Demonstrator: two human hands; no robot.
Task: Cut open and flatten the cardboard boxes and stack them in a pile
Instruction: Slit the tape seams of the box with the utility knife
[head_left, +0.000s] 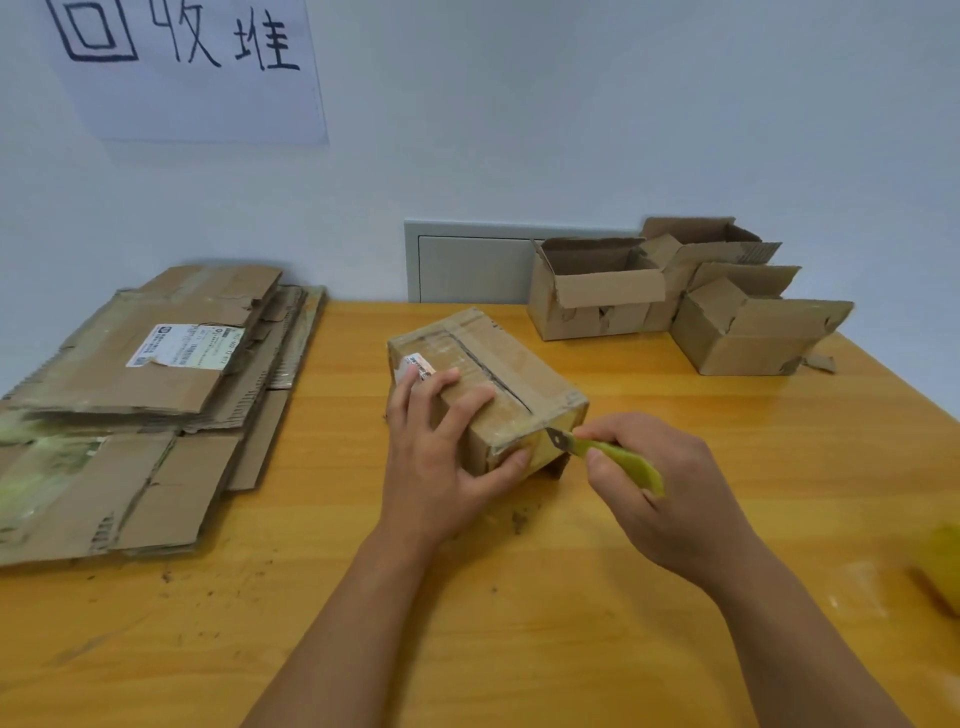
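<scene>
- The desk (519, 649) carries a pile of flattened cardboard (140, 395) at its left edge and three open boxes (685, 301) at its far right corner.
- The sealed box (498, 374) sits mid-desk; bare surface lies toward the near edge.
- The left hand (441, 457) grips the box's near end, steadying it.
- The right hand (670, 499) holds the green knife (608, 454), blade at the near taped edge.
- Step in hand: slitting tape. Next, judged: cut on along the seam, clear of the left fingers.
</scene>
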